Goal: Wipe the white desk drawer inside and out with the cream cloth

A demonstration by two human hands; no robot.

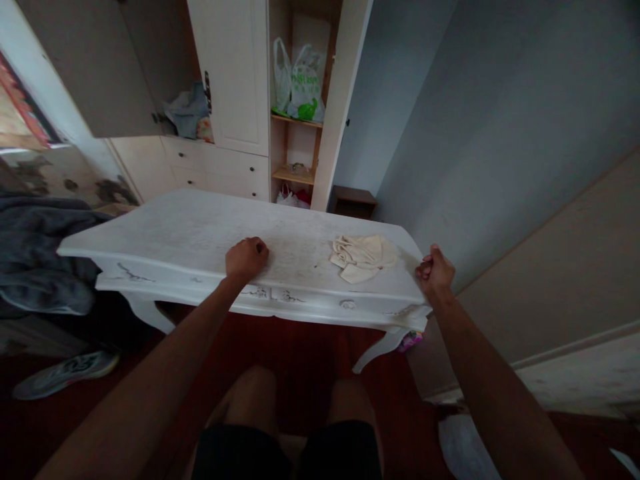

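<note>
A white table (175, 223) with curved legs and carved trim stretches across in front of me, its top smudged with grey marks. My left hand (247, 258) rests on the tabletop near the front edge, curled into a fist with nothing showing in it. By the table's right end is my right hand (436, 270), also closed, thumb side up; no object shows in its fingers. A crumpled cream cloth (363, 257) lies on the right half of the top, between my two hands and touching neither.
Behind the table stands a white wardrobe (235, 80) with open doors; plastic bags (306, 87) sit on its shelf. Dark clothing (45, 247) is heaped at left above a shoe (67, 373). A grey wall (480, 133) closes the right side. A small brown cabinet (353, 200) stands behind.
</note>
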